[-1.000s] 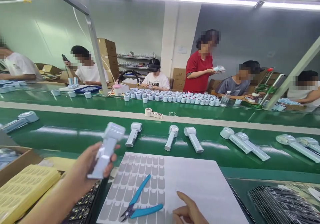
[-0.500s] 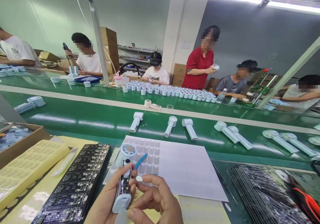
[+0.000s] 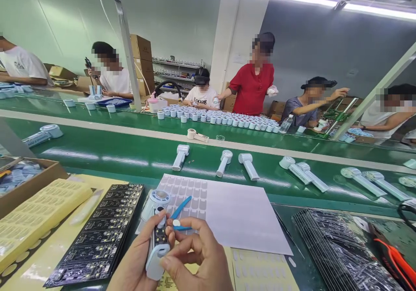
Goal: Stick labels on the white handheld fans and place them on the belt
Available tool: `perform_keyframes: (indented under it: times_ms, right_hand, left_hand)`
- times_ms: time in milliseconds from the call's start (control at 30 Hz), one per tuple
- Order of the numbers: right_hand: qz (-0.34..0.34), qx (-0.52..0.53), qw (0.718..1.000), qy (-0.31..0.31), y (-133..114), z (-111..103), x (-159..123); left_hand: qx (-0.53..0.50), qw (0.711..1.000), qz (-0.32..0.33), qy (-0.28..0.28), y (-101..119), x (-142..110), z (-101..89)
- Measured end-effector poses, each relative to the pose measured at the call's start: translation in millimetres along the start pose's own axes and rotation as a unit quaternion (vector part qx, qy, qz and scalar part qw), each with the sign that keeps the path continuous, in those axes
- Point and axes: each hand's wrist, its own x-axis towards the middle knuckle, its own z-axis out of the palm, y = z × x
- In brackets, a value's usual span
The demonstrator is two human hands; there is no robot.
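A: Item one, left hand (image 3: 138, 260)?

B: Wrapped around a small handheld fan (image 3: 156, 234), open side up, at the near edge of the tabletop (image 3: 292, 221). The fan's round head points away; a dark circuit strip shows inside the handle.

A: Item two, right hand (image 3: 198, 256)?

B: Thumb and forefinger pinched narrow on a small white round pad (image 3: 176, 223), held just above the open handle, beside the fan's upper end.

A: Handling note?

B: Likely best to keep the fan steady in the left palm and lower the pad flat, so it seats without creasing. Fingers should stay off the circuit strip.

A: Adjacent stock?

B: Blue pliers (image 3: 180, 208) on the white sheet (image 3: 247, 217) just behind the hands; a black circuit panel (image 3: 97, 234) to the left; a yellow tray (image 3: 35, 213) toward the left edge.
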Motion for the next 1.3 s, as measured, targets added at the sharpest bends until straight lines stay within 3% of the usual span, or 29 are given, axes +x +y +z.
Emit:
perform_keyframes:
  times_ms: [100,300,500,567,667,800,867,933,1100,1167,1300]
  right_hand:
    - [-0.001,-0.014,1.000,-0.004,1,0,1]
    - [-0.021,-0.063,0.998,0.008,7,1,-1]
    - [-0.187,-0.232,0.950,0.096,23,3,-7]
    - [-0.158,-0.204,0.959,0.116,25,-2,-3]
    - [-0.059,-0.119,0.986,0.096,33,-18,2]
    - [-0.033,-0.167,0.985,0.033,59,-41,-1]
    - [-0.052,-0.228,0.972,0.004,73,-47,-7]
    - [-0.087,-0.300,0.950,-0.007,85,-49,-13]
    - [-0.188,-0.486,0.853,0.007,94,-47,-20]
    - [-0.188,-0.463,0.866,-0.008,92,-48,-20]
    - [-0.055,-0.258,0.963,-0.047,73,-52,-16]
  left_hand:
    - [-0.078,0.996,-0.035,0.025,1,-3,3.2]
    - [-0.086,0.995,-0.031,0.029,0,-5,2.3]
    - [-0.081,0.994,-0.047,0.049,-2,-21,11.1]
    - [-0.080,0.994,-0.050,0.063,1,-24,11.4]
    - [-0.044,0.996,-0.066,0.049,6,-19,-1.3]
    - [0.134,0.990,0.052,-0.003,4,-3,-38.0]
    - [0.182,0.979,0.089,-0.028,-2,5,-54.5]
    - [0.196,0.976,0.087,-0.038,-7,11,-64.6]
    - [0.249,0.964,0.075,-0.050,-13,17,-69.0]
    - [0.268,0.959,0.082,-0.046,-12,18,-69.4]
    - [0.288,0.952,0.095,-0.048,-12,16,-70.2]
